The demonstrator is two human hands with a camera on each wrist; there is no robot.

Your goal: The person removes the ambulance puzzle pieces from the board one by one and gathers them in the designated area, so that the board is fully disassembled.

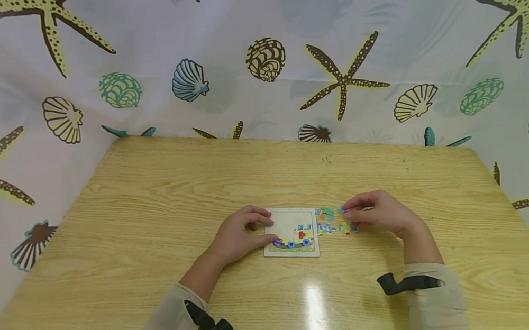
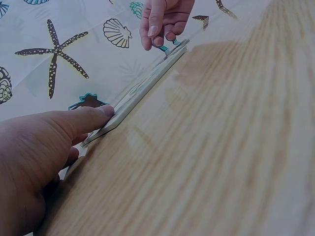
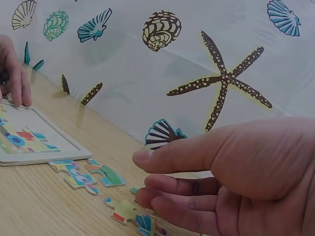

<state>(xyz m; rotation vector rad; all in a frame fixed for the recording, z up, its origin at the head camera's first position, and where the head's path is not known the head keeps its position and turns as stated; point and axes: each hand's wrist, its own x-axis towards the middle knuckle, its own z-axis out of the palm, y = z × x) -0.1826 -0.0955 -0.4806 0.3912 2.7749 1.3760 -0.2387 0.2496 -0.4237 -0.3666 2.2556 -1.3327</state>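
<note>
A square jigsaw puzzle board [image 1: 291, 210] with a pale rim lies flat on the table, its lower part filled with a colourful picture. My left hand [image 1: 241, 233] rests on its left side, thumb and fingertips spread apart on top. Just right of the board lie several loose jigsaw pieces [image 3: 78, 178]. Over the outer ones hovers my right hand [image 1: 382, 213], its thumb above loosely bent fingers. In the right wrist view a gap shows between that thumb [image 3: 143, 156] and the fingers, with no piece seen in it. The fingers partly hide the pieces beneath.
The wood-grain table [image 1: 172, 177] extends around the board. Behind and beside it hangs a white cloth [image 1: 242, 3] printed with starfish and shells. Black wrist mounts [image 1: 208, 323] sit on both sleeves. A bright reflection lies on the table in front of the board.
</note>
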